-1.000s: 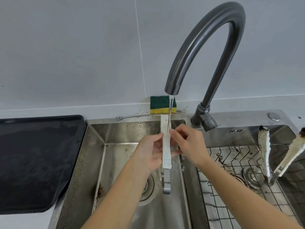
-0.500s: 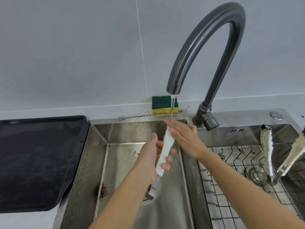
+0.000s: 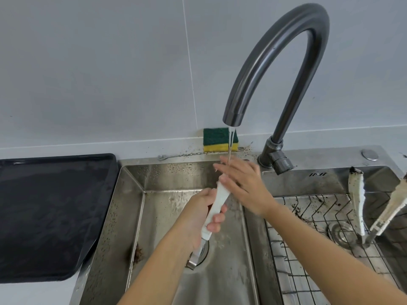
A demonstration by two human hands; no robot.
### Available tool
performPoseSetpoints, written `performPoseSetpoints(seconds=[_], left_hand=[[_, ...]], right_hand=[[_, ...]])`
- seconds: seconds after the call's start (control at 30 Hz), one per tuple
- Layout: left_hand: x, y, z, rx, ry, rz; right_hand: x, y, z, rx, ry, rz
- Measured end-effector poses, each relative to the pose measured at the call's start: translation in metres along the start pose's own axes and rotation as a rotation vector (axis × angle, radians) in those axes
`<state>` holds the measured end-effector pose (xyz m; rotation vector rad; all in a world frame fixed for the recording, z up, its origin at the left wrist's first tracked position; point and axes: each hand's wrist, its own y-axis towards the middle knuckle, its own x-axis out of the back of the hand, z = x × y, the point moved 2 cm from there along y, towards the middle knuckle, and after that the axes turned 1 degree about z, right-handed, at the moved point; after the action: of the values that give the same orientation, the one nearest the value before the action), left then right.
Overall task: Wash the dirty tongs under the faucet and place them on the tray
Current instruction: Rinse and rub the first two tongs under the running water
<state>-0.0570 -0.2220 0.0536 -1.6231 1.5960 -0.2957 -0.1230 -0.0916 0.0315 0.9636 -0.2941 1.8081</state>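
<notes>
A stainless 2-basin sink (image 3: pixel 132 194) sits in a pale counter under a grey tiled wall. Nearest, the left hand (image 3: pixel 198 219) is curled around the lower white part of the tongs (image 3: pixel 217 205), fingers wrapped over the front. It holds them tilted, with the metal hinge end low over the drain and the tips raised toward the water, probably so the runoff drains down off the tongs. Just beyond, the right hand (image 3: pixel 240 183) lies flat with fingers extended over the upper end, rubbing it where the thin stream from the faucet (image 3: pixel 275 51) lands; the tips themselves are hidden under those fingers. In the right basin, 2 more soiled tongs (image 3: pixel 356 194) stand against a wire rack (image 3: pixel 308 249), apparently waiting. The dark tray (image 3: pixel 44 205) lies on the counter to the left, bare, so placement is not yet done. A green-and-yellow sponge (image 3: pixel 220 139) leans against the wall behind.
</notes>
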Motion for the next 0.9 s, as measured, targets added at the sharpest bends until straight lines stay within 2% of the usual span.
performPoseSetpoints(seconds=[0.07,0.13,0.2,0.27,0.3,0.47,0.63,0.77,0.9], left_hand=[[0.002,-0.001,-0.002,-0.052,0.120,-0.046],[0.001,-0.003,-0.004,-0.131,0.260,-0.114],[0.000,-0.002,-0.003,-0.214,0.371,-0.176],[-0.002,-0.002,0.000,-0.279,0.436,-0.199],[-0.003,-0.002,0.002,-0.308,0.451,-0.195],[-0.007,-0.005,0.013,-0.421,0.570,-0.137],[-0.004,-0.010,0.017,-0.541,0.693,-0.089],[0.003,-0.009,0.017,-0.614,0.748,-0.126],[0.007,-0.003,0.010,-0.621,0.719,-0.187]], right_hand=[[0.001,0.003,-0.004,-0.190,0.162,-0.006],[0.002,0.004,-0.002,-0.336,0.468,0.033],[0.001,0.003,0.001,-0.386,0.706,0.142],[0.000,0.001,0.004,-0.368,0.706,0.213],[0.000,0.001,0.006,-0.367,0.707,0.195],[0.006,0.005,0.011,-0.362,0.749,-0.053],[0.010,0.012,0.009,-0.346,0.551,-0.226],[0.017,0.019,0.012,-0.318,0.456,-0.261],[0.022,0.028,0.016,-0.303,0.497,-0.212]])
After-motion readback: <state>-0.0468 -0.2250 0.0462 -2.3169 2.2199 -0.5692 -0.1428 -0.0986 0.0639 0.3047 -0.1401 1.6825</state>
